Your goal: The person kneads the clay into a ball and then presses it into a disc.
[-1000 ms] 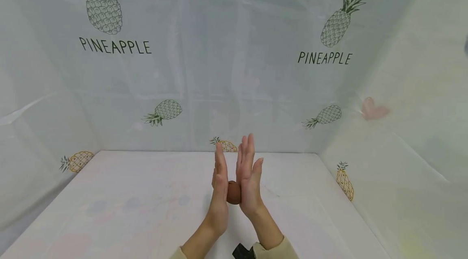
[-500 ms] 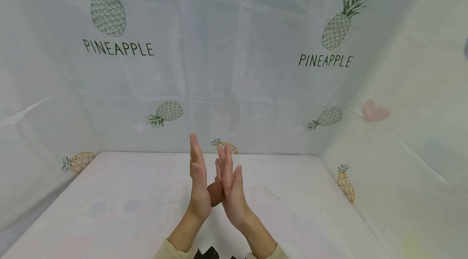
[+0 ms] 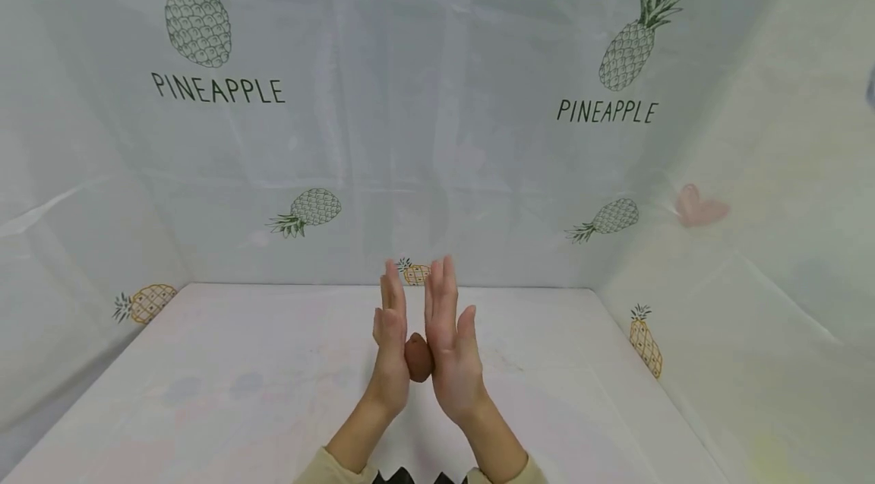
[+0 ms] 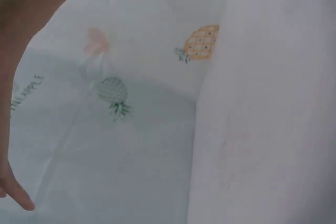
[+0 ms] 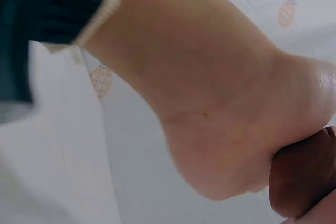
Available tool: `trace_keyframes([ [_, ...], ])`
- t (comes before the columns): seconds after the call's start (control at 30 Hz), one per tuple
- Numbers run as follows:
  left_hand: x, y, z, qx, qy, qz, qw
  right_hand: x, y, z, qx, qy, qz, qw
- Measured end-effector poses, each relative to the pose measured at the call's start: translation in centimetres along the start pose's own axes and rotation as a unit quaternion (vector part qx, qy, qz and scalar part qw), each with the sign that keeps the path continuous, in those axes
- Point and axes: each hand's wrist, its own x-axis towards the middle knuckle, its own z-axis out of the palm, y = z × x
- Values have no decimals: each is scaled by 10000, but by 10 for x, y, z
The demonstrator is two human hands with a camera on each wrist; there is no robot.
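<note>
Head view: a brown lump (image 3: 418, 357), clay-like in look, is pressed between the two palms, above the counter (image 3: 205, 393) and not touching it. The left hand (image 3: 391, 347) and the right hand (image 3: 451, 351) stand upright, palms facing each other, fingers straight and pointing up and away from the person. The fingers do not curl round the lump; it is held only by the flat of each palm, low between the hands near the heels. The right hand's fingertips reach slightly higher than the left's. Only a narrow strip of the lump shows between the hands; they hide the rest.

Right wrist view: the lump (image 5: 304, 174) lies against the heel of the left hand's palm (image 5: 226, 129), with a cream sleeve cuff (image 5: 102, 3) at the wrist.

Surroundings: a pale sheet printed with pineapples and the word PINEAPPLE (image 3: 217, 87) forms the back and side walls round the counter. A small orange pineapple print (image 3: 415, 272) shows just behind the fingertips. A pink heart mark (image 3: 697, 207) lies on the wall to the right.
</note>
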Motion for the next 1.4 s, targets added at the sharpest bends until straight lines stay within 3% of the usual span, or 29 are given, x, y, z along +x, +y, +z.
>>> trace_keyframes([
  [0.2, -11, 2, 19, -93, -454, 164, 9988, 2, -3, -13, -227, 504, -341, 9979],
  [0.4, -17, 10, 26, -493, -707, 249, 9960, 1, 4, -21, -496, 867, -277, 9946],
  [0.57, -17, 22, 23, -630, -761, 414, 9942, 2, 16, -22, -488, 714, -76, 9962],
  [0.77, -12, 27, 11, -497, -373, 579, 9964, 0, 28, -13, -602, 107, 316, 9976],
  [0.97, -1, 21, -4, -348, 235, 355, 9985, -2, 25, 2, -272, -395, 414, 9980],
  [1.13, 5, 10, -11, 169, 634, 303, 9974, -3, 16, 8, -154, -374, 439, 9982],
  [1.4, 5, -3, -8, 1206, 926, 314, 9879, -2, 8, 6, 11, -118, 361, 9993],
])
